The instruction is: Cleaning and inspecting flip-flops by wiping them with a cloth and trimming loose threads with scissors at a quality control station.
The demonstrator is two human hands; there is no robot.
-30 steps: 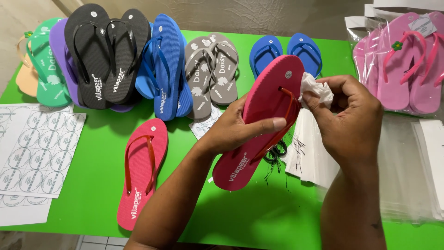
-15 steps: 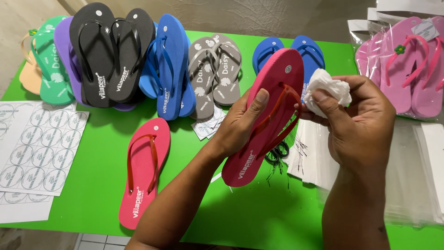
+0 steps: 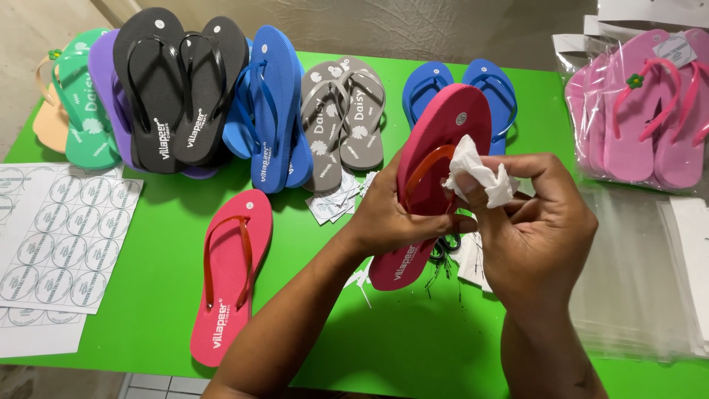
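Gripping red flip-flop [image 3: 436, 159] tilted upright, left hand [image 3: 391, 214] clenched; right hand [image 3: 535, 222] pinching white cloth [image 3: 476, 174].

Green table [image 3: 162, 295] loaded with flip-flops, sticker sheets, clear bags.

Lying flat near the front edge: one red flip-flop [image 3: 230, 275]. Along the back, from the left: peach and green flip-flops [image 3: 74, 103], a purple one under a black pair [image 3: 181, 89], a blue pair [image 3: 275, 107] leaning on edge, a grey pair [image 3: 341, 122], a smaller blue pair [image 3: 450, 81] (partly hidden). Far right: pink flip-flops in clear bags [image 3: 642, 111], with a stack of empty clear bags [image 3: 635, 281] in front. Left edge: sheets of round stickers [image 3: 63, 240]. Centre: small paper tags [image 3: 336, 203] and black ties [image 3: 443, 255].
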